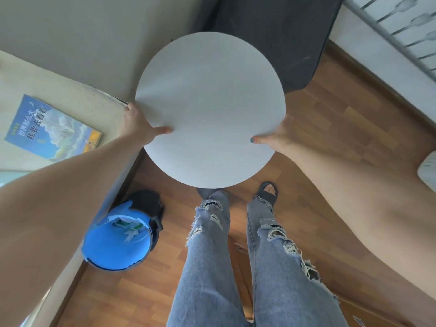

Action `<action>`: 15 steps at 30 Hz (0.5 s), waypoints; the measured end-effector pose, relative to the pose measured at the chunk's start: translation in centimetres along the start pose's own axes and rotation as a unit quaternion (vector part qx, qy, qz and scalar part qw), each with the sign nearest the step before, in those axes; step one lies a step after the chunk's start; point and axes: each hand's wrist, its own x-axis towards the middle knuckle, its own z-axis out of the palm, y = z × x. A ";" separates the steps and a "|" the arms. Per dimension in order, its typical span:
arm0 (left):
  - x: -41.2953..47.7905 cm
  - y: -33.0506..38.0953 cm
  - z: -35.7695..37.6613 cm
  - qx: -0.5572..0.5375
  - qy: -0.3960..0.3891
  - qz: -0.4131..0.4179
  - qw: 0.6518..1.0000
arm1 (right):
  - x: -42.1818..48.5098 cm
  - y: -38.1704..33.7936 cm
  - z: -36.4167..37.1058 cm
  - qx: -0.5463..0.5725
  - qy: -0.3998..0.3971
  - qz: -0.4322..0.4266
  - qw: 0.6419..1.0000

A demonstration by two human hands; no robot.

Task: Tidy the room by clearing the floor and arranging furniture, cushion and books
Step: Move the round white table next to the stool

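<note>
Head camera view looks straight down on a round white table (210, 102) over a brown wooden plank floor (342, 128). A black, flat-sided piece of furniture (278, 36) stands just behind the table, partly hidden by its far rim. To the left is a cream-covered surface (70, 95) with a blue-covered paperback book (50, 129) lying flat on it. Lower left, a blue plastic bin (113, 246) with a black lid stands on the floor beside that surface. White metal bars (401, 27) cross the top right corner.

The left hand (139, 125) grips the table's left rim and the right hand (276, 135) its right rim. Each thumb lies flat on top and the other fingers are hidden under the edge. Both arms reach forward.

The table's near rim sits above the person's feet in black sandals (267, 192). Bare floor lies to the table's right.
</note>
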 end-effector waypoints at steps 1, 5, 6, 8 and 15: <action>0.1 0.2 0.0 -0.002 0.001 0.000 1.000 | 0.1 -0.2 -0.2 0.002 0.005 0.004 1.000; 0.5 1.0 -0.1 -0.013 0.003 -0.010 1.000 | 0.6 -1.1 -0.1 -0.041 -0.020 0.012 0.999; 0.6 1.2 0.0 -0.016 0.005 -0.012 1.000 | 1.1 -1.0 -0.1 -0.056 -0.025 0.023 0.998; 0.7 1.3 0.1 -0.016 0.012 -0.016 1.000 | 1.8 -0.7 -0.2 -0.091 -0.033 0.034 0.995; 0.7 1.2 0.6 -0.001 0.031 -0.021 0.999 | 0.4 -2.0 -0.1 -0.095 0.007 0.026 0.995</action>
